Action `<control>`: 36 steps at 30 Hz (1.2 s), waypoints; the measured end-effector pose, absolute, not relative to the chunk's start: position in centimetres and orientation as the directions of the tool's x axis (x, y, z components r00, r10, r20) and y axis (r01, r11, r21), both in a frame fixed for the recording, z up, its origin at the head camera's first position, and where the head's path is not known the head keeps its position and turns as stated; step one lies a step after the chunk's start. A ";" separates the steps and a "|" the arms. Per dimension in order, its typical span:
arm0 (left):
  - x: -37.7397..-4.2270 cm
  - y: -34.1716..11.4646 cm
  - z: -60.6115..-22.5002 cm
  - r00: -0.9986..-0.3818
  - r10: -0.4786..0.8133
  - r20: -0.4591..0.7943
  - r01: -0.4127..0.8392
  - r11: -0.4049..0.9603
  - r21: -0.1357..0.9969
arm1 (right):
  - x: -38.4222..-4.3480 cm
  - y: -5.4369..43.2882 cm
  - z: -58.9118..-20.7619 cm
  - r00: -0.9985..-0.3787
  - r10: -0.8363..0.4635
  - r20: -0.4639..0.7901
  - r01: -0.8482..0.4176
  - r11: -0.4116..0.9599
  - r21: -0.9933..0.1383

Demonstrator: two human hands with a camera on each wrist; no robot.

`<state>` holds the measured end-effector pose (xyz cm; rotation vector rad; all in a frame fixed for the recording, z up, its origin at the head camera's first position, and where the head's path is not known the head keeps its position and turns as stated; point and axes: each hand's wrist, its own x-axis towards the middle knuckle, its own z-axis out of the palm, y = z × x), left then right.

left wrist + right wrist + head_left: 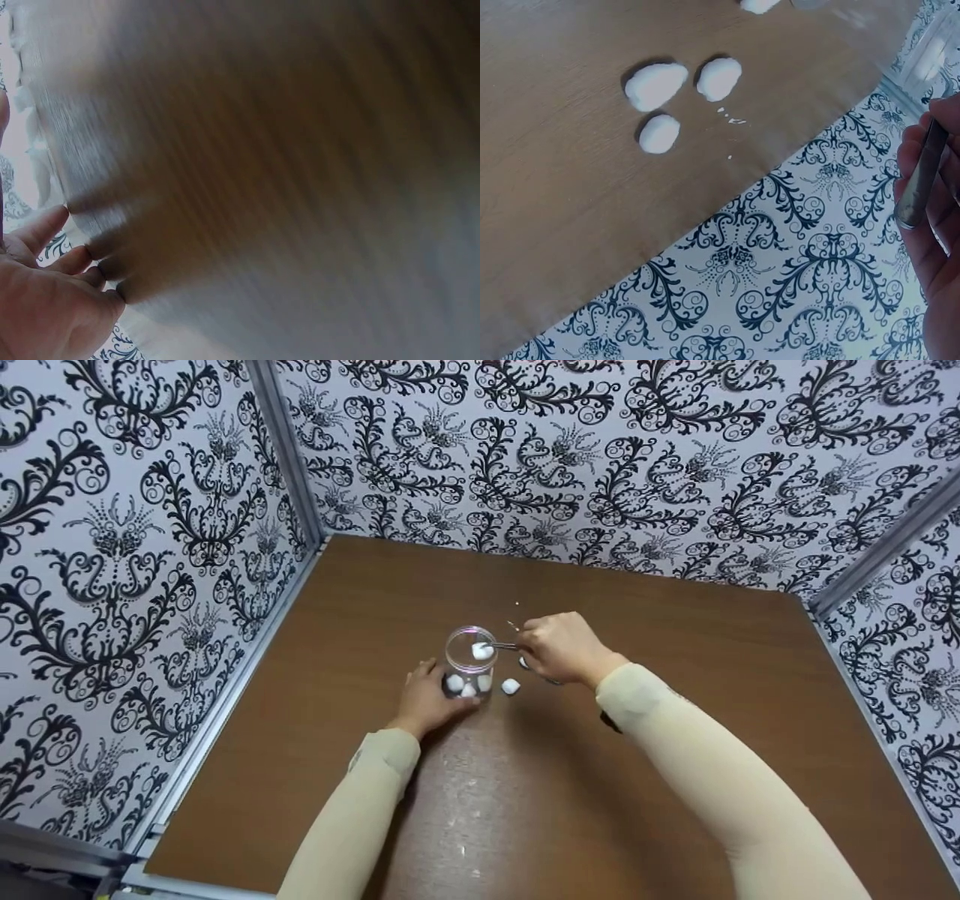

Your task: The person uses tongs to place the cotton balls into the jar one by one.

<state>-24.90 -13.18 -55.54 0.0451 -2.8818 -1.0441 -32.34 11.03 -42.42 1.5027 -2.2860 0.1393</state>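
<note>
A clear jar [472,664] stands upright on the table with several white cotton balls [454,683] inside. My left hand [431,701] holds it from the left and front, the thumb across its lower front. In my right hand [559,645] I grip metal tweezers [507,645], whose handle end shows in the right wrist view. At their tip, a cotton ball [482,651] is over the jar's mouth. Another cotton ball [511,686] lies just right of the jar. Loose cotton balls [656,86] also show in the right wrist view, partly hidden by my right hand in the head view.
The brown wooden table [360,607] is bordered by patterned black-and-white walls [555,457] at the back and sides, with metal frame posts [289,457] at the corners. Small white scraps [735,121] lie near the loose cotton balls. The left wrist view is mostly blurred tabletop.
</note>
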 end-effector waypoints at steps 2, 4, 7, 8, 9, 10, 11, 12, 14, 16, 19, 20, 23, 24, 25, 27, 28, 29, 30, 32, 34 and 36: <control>-25.0 -13.1 -55.7 -0.997 -0.053 0.063 -0.001 0.772 0.635 | -32.3 11.1 -42.5 -0.343 -0.860 0.377 -0.900 0.417 0.132; -25.0 -13.1 -55.8 -0.997 -0.050 0.066 0.003 0.773 0.635 | -32.2 11.1 -42.5 -0.346 -0.861 0.373 -0.899 0.418 0.129; -25.0 -12.9 -55.8 -0.996 -0.046 0.074 0.012 0.770 0.638 | -32.1 11.2 -42.5 -0.355 -0.861 0.364 -0.896 0.425 0.131; -25.0 -12.9 -55.7 -0.996 -0.043 0.078 0.017 0.769 0.640 | -32.1 11.3 -42.5 -0.359 -0.861 0.360 -0.894 0.428 0.131; -25.0 -12.8 -55.7 -0.995 -0.039 0.086 0.026 0.767 0.641 | -32.1 11.3 -42.5 -0.363 -0.860 0.358 -0.892 0.432 0.133; -24.9 -12.8 -55.6 -0.995 -0.037 0.094 0.032 0.768 0.640 | -32.0 11.4 -42.5 -0.369 -0.860 0.353 -0.890 0.436 0.134; -24.9 -12.7 -55.6 -0.994 -0.034 0.100 0.038 0.769 0.638 | -32.0 11.4 -42.5 -0.372 -0.859 0.351 -0.888 0.440 0.136; -24.9 -12.6 -55.5 -0.994 -0.030 0.108 0.046 0.769 0.637 | -32.0 11.5 -42.5 -0.374 -0.859 0.350 -0.886 0.443 0.139; -24.8 -12.5 -55.4 -0.992 -0.026 0.124 0.060 0.770 0.636 | -31.9 11.8 -42.4 -0.379 -0.856 0.351 -0.883 0.448 0.141; -24.8 -12.4 -55.4 -0.992 -0.025 0.126 0.061 0.770 0.635 | -31.9 12.1 -42.3 -0.378 -0.851 0.363 -0.883 0.450 0.134; -24.8 -12.4 -55.3 -0.993 -0.021 0.119 0.059 0.772 0.633 | -31.8 12.9 -42.3 -0.368 -0.840 0.398 -0.885 0.448 0.128; -24.8 -12.4 -55.3 -0.993 -0.020 0.113 0.057 0.772 0.633 | -31.8 13.3 -42.3 -0.362 -0.835 0.414 -0.885 0.447 0.128; -24.8 -12.4 -55.2 -0.994 -0.019 0.106 0.053 0.770 0.636 | -31.8 15.0 -42.8 -0.354 -0.820 0.451 -0.881 0.453 0.133; -24.8 -12.4 -55.1 -0.994 -0.020 0.104 0.051 0.768 0.638 | -31.9 15.6 -43.1 -0.355 -0.815 0.459 -0.879 0.458 0.133; -24.8 -12.4 -55.1 -0.995 -0.022 0.099 0.047 0.766 0.642 | -31.9 16.3 -43.5 -0.359 -0.811 0.463 -0.876 0.463 0.132; -24.8 -12.5 -55.0 -0.995 -0.029 0.093 0.039 0.758 0.651 | -31.8 17.8 -44.5 -0.376 -0.804 0.460 -0.870 0.477 0.122; -24.8 -12.6 -55.0 -0.995 -0.032 0.090 0.035 0.756 0.653 | -31.8 18.6 -45.0 -0.388 -0.801 0.455 -0.867 0.486 0.116; -24.7 -12.6 -54.9 -0.996 -0.035 0.086 0.030 0.754 0.656 | -31.8 19.4 -45.6 -0.401 -0.800 0.446 -0.863 0.493 0.108; -24.7 -12.6 -54.9 -0.996 -0.037 0.082 0.026 0.753 0.658 | -31.7 20.1 -46.1 -0.416 -0.800 0.433 -0.860 0.501 0.100; -24.7 -12.8 -55.0 -0.996 -0.041 0.076 0.020 0.750 0.661 | -31.6 21.5 -47.2 -0.441 -0.800 0.408 -0.853 0.515 0.088; -24.9 -13.0 -55.3 -0.996 -0.042 0.073 0.017 0.751 0.660 | -31.5 22.6 -48.1 -0.464 -0.797 0.386 -0.845 0.530 0.078; -25.0 -13.2 -55.7 -0.996 -0.043 0.077 0.018 0.754 0.656 | -31.3 23.5 -48.7 -0.482 -0.794 0.370 -0.837 0.542 0.072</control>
